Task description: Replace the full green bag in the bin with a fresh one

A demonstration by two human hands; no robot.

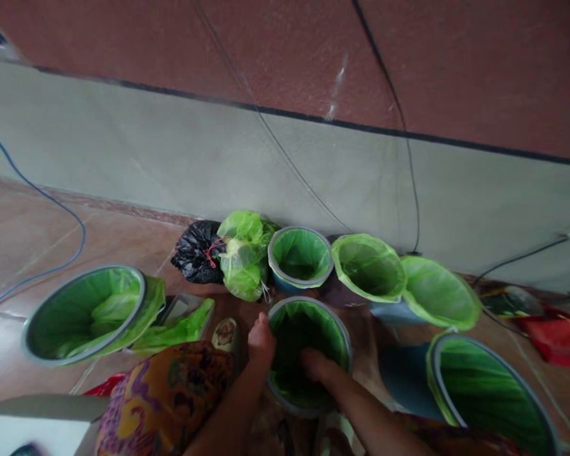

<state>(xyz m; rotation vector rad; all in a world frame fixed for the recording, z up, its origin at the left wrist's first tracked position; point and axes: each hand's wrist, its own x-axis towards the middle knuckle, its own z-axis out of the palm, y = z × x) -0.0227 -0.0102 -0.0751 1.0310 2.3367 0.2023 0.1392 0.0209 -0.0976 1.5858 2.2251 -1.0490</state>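
The left hand [262,339] is at the 10 o'clock side of the middle bin [308,300], its fingers bunched together at the rim; I cannot tell whether they pinch the edge. The right hand [314,363] reaches into the same bin from 4 o'clock, its fingers lost in the dark inside, so I cannot tell whether they are spread or hold something. That bin stands on the floor just in front of the person, lined with a green bag [332,329].

Taking the middle bin as the clock's centre, a blue bin [287,288] stands just behind it at 12 o'clock. A purple bin [335,288] is near 1 o'clock and a pale blue bin [399,313] near 2, while a dark blue bin [408,380] stands between 3 and 4. All four have green liners. A wide bin [142,301], also lined in green, is well apart at 9 o'clock.

A black bag [198,251] sits at 10 o'clock, touching a full green sack [244,253] at 11. A light-coloured tub [225,334] is beside the left hand at 9 o'clock.
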